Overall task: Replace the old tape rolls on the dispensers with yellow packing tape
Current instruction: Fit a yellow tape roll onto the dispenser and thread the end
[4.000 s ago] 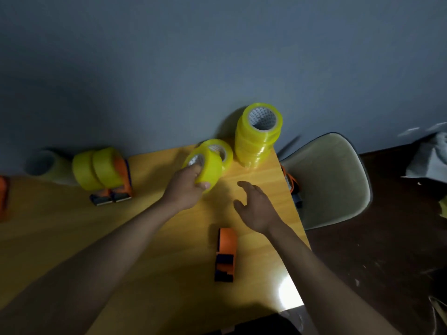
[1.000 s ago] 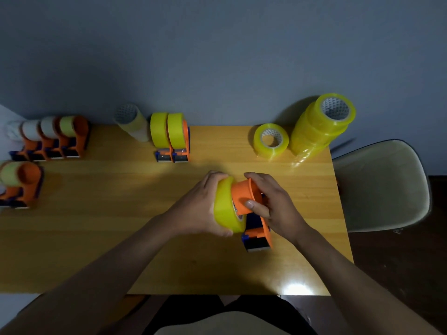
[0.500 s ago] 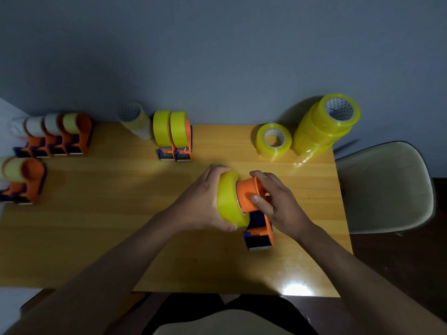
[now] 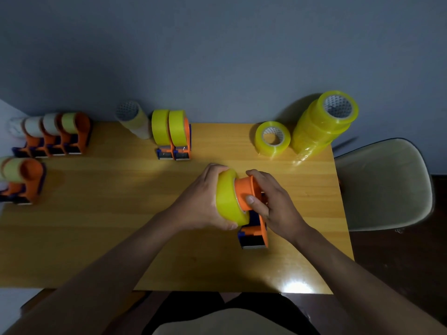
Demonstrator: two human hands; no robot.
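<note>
My left hand [image 4: 203, 201] grips a yellow tape roll [image 4: 226, 197] from its left side, and the roll sits partway over the orange hub of a tape dispenser [image 4: 254, 228] standing at the table's middle right. My right hand [image 4: 273, 204] holds that dispenser, thumb pressed on the orange hub. Two dispensers with yellow rolls [image 4: 173, 134] stand at the back centre. One loose yellow roll [image 4: 272, 139] lies at the back right beside a leaning stack of yellow rolls [image 4: 321, 124].
Several orange dispensers with pale old rolls [image 4: 55, 136] line the far left, and another dispenser with a pale roll [image 4: 23, 180] stands nearer. A stack of pale used rolls [image 4: 133, 120] leans by the wall. A beige chair [image 4: 384, 184] stands right of the wooden table [image 4: 96, 213].
Four seconds ago my left hand lifted the roll near the stack while the dispenser lay flat. Over the last second the roll has slid slightly further onto the hub.
</note>
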